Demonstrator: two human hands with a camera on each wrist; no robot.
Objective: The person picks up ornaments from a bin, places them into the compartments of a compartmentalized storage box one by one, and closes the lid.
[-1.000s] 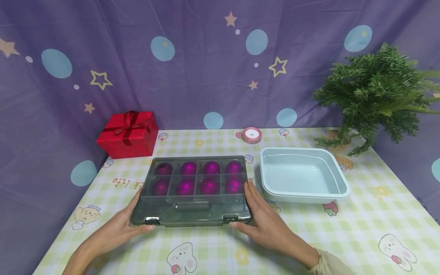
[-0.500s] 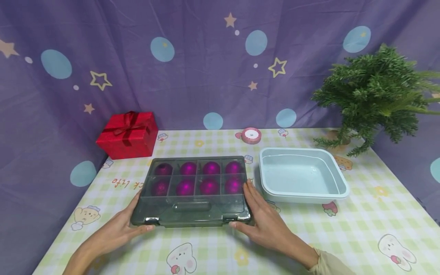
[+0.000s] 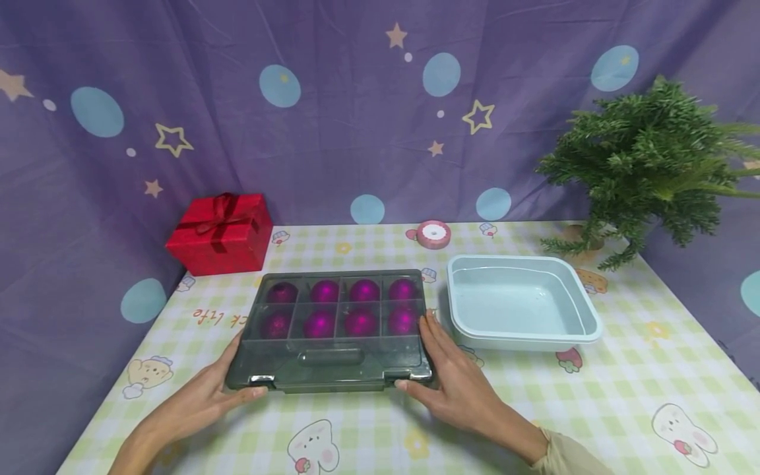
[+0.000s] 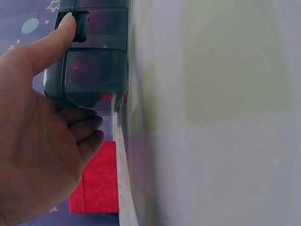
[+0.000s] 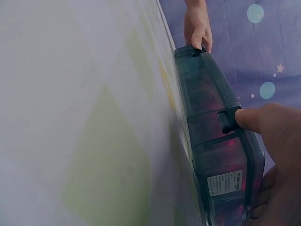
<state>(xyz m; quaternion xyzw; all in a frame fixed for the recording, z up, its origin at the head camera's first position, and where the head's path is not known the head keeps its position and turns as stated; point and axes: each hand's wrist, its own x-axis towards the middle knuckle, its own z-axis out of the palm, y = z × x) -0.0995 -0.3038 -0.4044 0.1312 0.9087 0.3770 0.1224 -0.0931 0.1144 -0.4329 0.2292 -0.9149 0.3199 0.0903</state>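
Note:
A dark translucent plastic storage case (image 3: pixel 332 368) lies flat on the table, its lid down. Through the lid, several shiny magenta balls (image 3: pixel 320 323) show in separate compartments. My left hand (image 3: pixel 198 399) holds the near left corner, fingers along the side and thumb at the left latch (image 4: pixel 81 26). At the opposite corner my right hand (image 3: pixel 460 386) grips the right side, its thumb touching the right latch (image 5: pixel 227 121). In the right wrist view, a white label (image 5: pixel 225 183) sits on the case's front wall. The right fingers are partly hidden behind the case.
A pale blue basin (image 3: pixel 522 307) stands to the right of the case. Behind are a red gift box (image 3: pixel 222 234) at left, a pink ribbon roll (image 3: pixel 434 234) and an artificial fir tree (image 3: pixel 641 158) at right. A checked cloth (image 3: pixel 505 409) covers the table.

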